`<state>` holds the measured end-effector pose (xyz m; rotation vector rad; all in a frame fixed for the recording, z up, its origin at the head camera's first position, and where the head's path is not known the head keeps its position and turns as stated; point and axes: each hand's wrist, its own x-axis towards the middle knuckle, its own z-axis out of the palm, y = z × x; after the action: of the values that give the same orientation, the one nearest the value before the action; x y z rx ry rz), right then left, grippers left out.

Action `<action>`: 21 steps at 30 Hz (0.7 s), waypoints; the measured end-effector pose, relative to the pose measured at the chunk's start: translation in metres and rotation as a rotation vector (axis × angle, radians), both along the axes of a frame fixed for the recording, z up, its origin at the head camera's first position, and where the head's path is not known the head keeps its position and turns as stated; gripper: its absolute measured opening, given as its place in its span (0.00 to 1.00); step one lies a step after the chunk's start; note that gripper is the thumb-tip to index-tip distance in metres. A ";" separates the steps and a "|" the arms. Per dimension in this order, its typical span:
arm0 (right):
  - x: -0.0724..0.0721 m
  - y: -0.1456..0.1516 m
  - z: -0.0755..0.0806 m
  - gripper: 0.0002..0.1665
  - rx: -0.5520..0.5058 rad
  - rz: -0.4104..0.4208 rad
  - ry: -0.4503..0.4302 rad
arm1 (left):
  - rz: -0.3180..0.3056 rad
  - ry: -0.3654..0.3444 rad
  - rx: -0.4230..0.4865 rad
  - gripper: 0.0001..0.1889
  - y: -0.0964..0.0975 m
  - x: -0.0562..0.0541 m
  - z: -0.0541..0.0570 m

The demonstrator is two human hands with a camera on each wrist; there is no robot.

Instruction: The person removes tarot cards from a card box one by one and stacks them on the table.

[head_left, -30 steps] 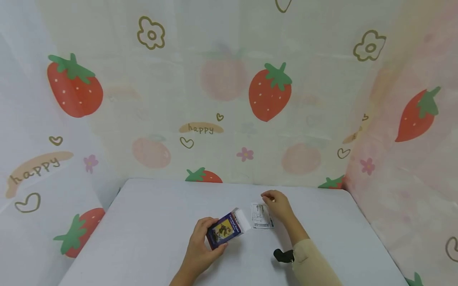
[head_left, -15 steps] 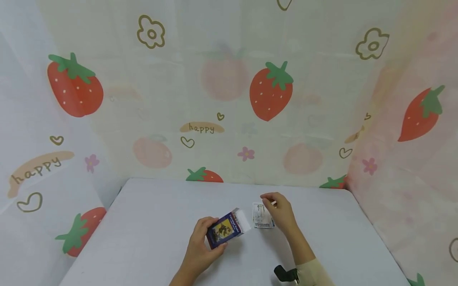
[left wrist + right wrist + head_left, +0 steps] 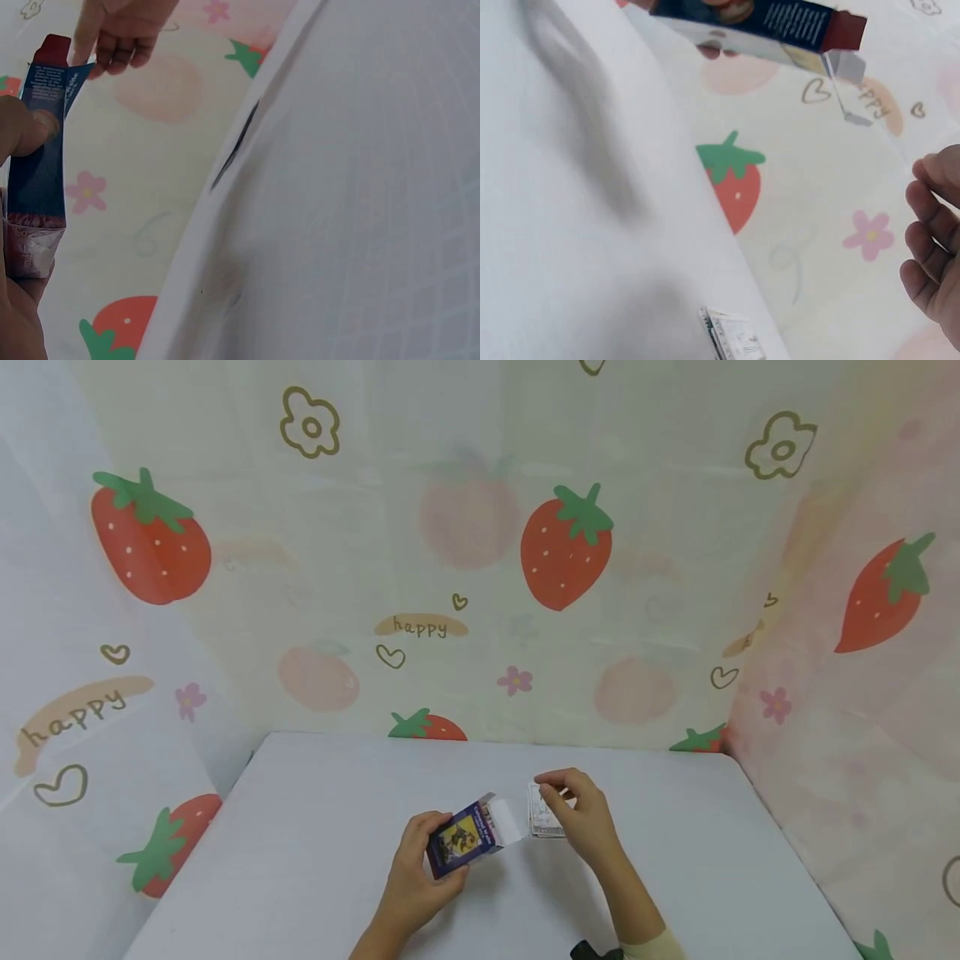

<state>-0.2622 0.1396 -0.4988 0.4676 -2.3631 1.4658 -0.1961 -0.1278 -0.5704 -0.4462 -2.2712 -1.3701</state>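
My left hand (image 3: 414,870) grips a dark blue card box (image 3: 456,843) with a yellow picture on its front. The box is tilted above the table, its flap open and pointing right. In the left wrist view, the thumb (image 3: 26,133) presses on the box's narrow side. To the right of the box, my right hand (image 3: 588,822) hovers over a small stack of printed cards (image 3: 538,821) and hides part of it. Its fingers are loosely bent, with nothing seen between them. The right wrist view shows this hand (image 3: 939,232) apart from the box (image 3: 780,30).
A white-covered table (image 3: 337,810) lies under both hands. Behind it hangs a curtain (image 3: 487,693) printed with strawberries, with further cloth at both sides. A black wrist mount (image 3: 592,951) sits by the right sleeve (image 3: 656,947).
My right hand has shifted slightly left and nearer me, covering more of the card stack. The left hand and box have moved slightly left. The right sleeve has moved lower in view.
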 end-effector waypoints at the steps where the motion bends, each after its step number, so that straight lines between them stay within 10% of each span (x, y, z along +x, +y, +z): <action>1: 0.002 -0.001 0.002 0.08 0.010 0.010 0.017 | 0.002 0.006 -0.003 0.43 0.000 0.000 0.000; 21: 0.033 -0.035 0.007 0.08 0.150 0.110 -0.002 | -0.022 0.043 -0.005 0.43 0.000 0.001 0.001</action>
<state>-0.2295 0.1043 -0.4918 0.6435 -2.4958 1.3398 -0.1951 -0.1274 -0.5699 -0.4994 -2.2413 -1.3533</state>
